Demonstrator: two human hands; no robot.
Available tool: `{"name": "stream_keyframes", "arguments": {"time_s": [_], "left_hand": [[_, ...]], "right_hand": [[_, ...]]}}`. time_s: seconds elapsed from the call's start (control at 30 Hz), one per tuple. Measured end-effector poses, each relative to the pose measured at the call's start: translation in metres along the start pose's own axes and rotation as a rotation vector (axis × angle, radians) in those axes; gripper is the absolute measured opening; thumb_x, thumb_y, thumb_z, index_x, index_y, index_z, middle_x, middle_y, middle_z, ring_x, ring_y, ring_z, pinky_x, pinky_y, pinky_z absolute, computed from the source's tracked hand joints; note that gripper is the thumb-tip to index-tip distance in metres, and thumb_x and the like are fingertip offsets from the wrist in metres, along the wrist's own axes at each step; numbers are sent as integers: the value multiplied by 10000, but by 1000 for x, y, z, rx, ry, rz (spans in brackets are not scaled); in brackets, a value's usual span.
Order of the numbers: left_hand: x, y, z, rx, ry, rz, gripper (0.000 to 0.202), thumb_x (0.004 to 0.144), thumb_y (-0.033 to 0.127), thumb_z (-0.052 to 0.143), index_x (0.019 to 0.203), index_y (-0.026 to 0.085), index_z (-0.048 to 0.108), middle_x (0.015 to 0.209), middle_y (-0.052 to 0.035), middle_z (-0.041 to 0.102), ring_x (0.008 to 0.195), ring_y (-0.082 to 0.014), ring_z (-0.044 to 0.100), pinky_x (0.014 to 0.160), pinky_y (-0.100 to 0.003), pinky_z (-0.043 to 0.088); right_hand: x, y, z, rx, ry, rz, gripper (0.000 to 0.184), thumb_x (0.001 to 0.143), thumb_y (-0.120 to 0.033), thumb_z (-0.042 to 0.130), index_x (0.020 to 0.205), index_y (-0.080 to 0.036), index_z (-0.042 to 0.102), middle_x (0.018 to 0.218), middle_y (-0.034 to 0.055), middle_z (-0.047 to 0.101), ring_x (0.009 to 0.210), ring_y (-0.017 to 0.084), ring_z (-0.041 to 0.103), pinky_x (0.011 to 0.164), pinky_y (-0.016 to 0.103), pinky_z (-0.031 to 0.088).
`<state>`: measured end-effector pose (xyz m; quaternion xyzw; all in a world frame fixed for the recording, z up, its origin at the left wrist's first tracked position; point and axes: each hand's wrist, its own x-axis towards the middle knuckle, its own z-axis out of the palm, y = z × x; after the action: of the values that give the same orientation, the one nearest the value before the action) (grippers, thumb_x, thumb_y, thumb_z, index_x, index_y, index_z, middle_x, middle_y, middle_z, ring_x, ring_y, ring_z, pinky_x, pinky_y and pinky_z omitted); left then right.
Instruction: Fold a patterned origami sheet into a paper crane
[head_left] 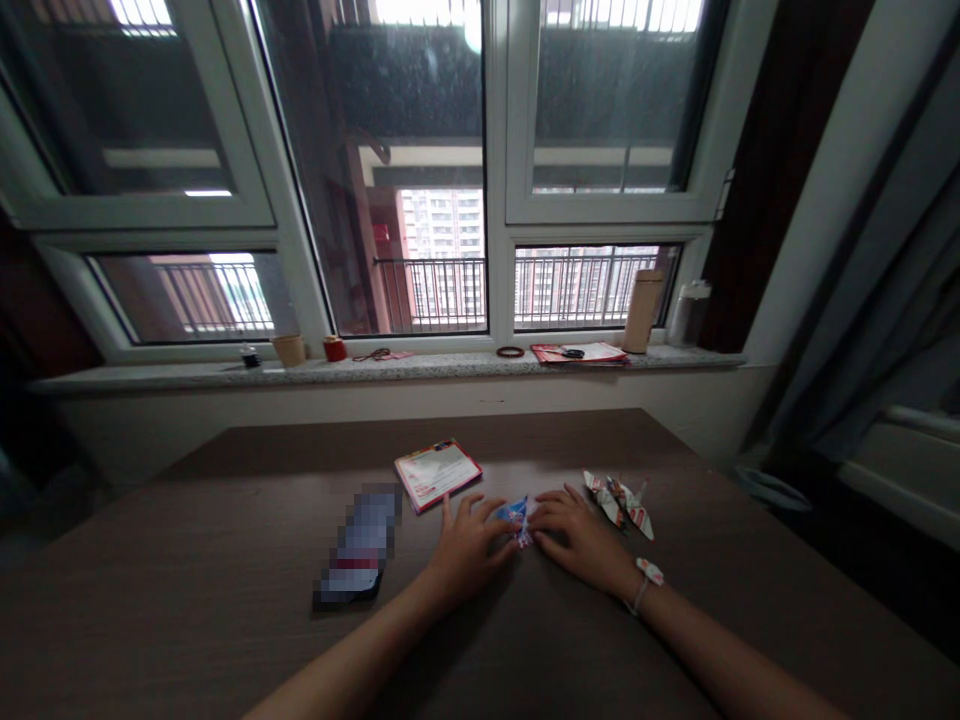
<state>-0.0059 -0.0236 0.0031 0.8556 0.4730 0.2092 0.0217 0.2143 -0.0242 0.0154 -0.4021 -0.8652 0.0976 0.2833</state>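
A small piece of folded blue patterned paper (514, 512) lies on the table between my hands. My left hand (469, 545) holds its left side, with thumb and fingertips closed on the edge. On the other side, the fingertips of my right hand (581, 540) are bent down and pinch the right edge. Parts of the paper are hidden under the fingers. To the right of my right hand rests a white-and-red folded paper shape (636, 512) with pointed wings. Beyond my left hand is a stack of square paper sheets (439, 473), white with red edges.
A phone (358, 550) with a blurred screen lies left of my left hand on the brown table (225, 520). Along the windowsill (450, 370) stand a paper cup (289, 350), a red spool (334, 348), scissors (375, 354), a tan bottle (643, 312) and a clear jug (688, 314).
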Motion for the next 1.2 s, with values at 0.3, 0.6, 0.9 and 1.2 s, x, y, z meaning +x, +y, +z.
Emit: {"name": "stream_keyframes", "arguments": {"time_s": [0.3,0.6,0.9,1.2], "left_hand": [[1,1,1,0,-23,-51,284,838,429,653,1122,411,649,1345,9,559,1269,-333,393,1059,-720,91],[1,-1,3,-15,-16,-71,292,834,425,657,1126,431,659,1331,2,563,1275,-345,384,1061,-723,56],[1,1,0,-3,-38,-103,260,866,488,599,1119,473,656,1350,23,560,1304,-345,370,1047,-738,53],[1,-3,4,7,-31,-92,251,869,490,596,1109,472,666,1352,21,560,1303,-356,372,1039,-751,51]], "right_hand": [[-1,11,4,79,3,-16,313,834,-115,552,1016,-310,716,1095,5,681,1229,223,472,1101,468,311],[-2,8,1,83,-19,-44,335,841,-85,542,1023,-302,721,1091,11,667,1204,199,492,1090,395,347],[-1,9,2,168,-66,-23,342,818,-69,531,1017,-265,728,1115,37,654,1135,188,557,1104,382,333],[-1,11,3,188,-61,-25,344,813,-68,539,1013,-273,730,1121,36,653,1152,191,548,1065,357,374]]}}
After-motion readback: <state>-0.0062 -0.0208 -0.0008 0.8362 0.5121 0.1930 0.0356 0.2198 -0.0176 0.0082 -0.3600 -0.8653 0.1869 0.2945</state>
